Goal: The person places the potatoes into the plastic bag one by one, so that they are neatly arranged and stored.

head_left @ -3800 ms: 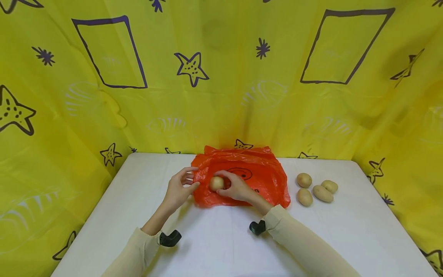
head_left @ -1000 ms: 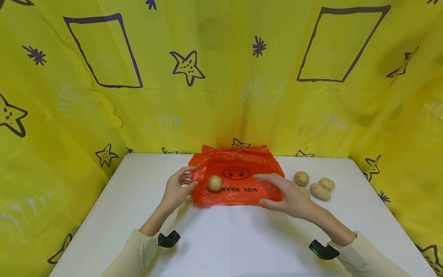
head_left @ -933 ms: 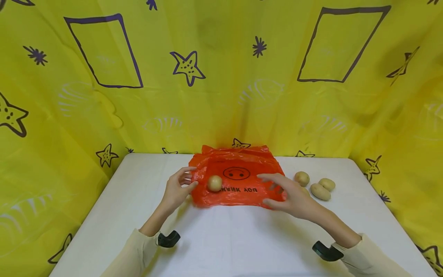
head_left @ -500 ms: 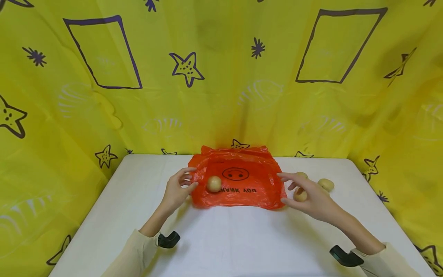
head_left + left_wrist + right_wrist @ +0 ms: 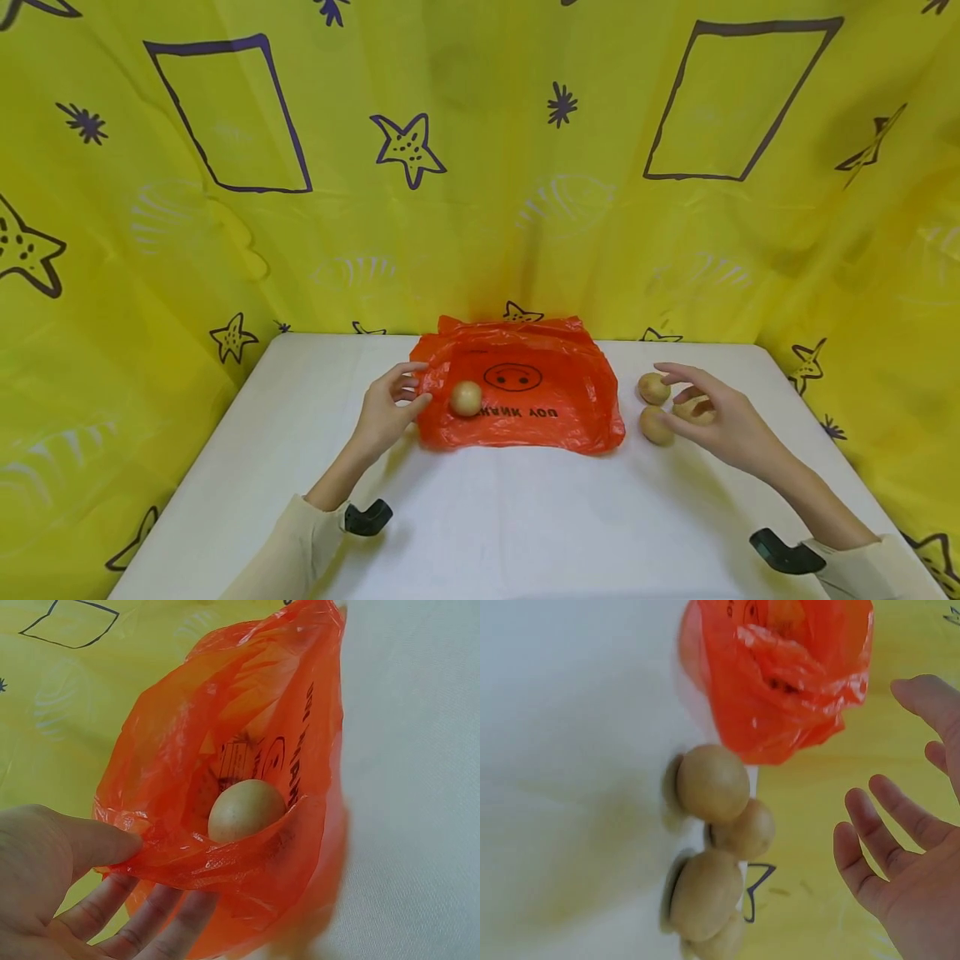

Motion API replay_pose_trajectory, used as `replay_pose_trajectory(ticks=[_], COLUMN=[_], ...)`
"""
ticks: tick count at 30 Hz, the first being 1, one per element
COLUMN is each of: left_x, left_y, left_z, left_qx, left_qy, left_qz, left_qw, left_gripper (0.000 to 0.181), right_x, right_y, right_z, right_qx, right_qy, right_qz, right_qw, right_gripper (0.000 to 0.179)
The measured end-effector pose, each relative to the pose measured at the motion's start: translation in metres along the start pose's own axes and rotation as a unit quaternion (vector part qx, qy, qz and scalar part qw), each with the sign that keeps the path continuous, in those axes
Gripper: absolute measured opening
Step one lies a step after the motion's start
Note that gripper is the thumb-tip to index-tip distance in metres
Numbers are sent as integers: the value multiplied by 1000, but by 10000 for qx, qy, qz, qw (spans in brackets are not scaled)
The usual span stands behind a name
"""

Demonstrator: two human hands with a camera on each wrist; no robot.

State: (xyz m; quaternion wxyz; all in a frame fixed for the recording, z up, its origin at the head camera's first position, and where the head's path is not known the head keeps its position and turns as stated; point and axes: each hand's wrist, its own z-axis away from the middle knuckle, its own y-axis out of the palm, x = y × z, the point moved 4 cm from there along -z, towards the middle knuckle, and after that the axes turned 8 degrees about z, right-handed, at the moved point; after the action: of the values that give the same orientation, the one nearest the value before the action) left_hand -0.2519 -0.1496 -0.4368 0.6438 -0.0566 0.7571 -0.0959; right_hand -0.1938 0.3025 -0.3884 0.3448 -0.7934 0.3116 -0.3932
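Your left hand [image 5: 388, 410]: grip closed to a pinch, thumb and fingers on the rim of the red bag [image 5: 558, 429]. One round potato [image 5: 467, 399] inside, near that rim. Bag lies on the white desk [image 5: 480, 517]. Your right hand [image 5: 727, 423]: grip loosely spread, holding nothing, above four potatoes [image 5: 707, 894] to the bag's right.

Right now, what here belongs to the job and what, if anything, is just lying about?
Likely in the job:
red plastic bag, held by the left hand
potato in the bag
four loose potatoes near the right hand

Only setting:
white table
yellow star-print curtain
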Motion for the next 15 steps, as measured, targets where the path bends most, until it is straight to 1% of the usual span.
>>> replay_pose_trajectory(ticks=[4,8,10,11,15], left_x=[-1,-1,-1,-1,-2], left_y=[1,1,1,1,1], left_z=[-1,-1,-1,-1,-1], left_qx=[9,28,43,47,54], left_qy=[-9,-57,-70,-77,-31], left_qz=[22,87,110,112,112], left_qw=[10000,9999,9999,9999,9999], left_gripper=[45,46,45,45,44], right_x=[-15,-31,-39,-42,-55], right_y=[-4,-8,-9,-9,-11], right_z=[4,7,9,10,14], right_qx=[30,136,152,145,-28], right_qy=[239,653,787,816,718], right_qz=[86,119,189,231,348], right_qw=[9997,9977,9966,9963,9968], right_gripper=[70,67,66,67,68])
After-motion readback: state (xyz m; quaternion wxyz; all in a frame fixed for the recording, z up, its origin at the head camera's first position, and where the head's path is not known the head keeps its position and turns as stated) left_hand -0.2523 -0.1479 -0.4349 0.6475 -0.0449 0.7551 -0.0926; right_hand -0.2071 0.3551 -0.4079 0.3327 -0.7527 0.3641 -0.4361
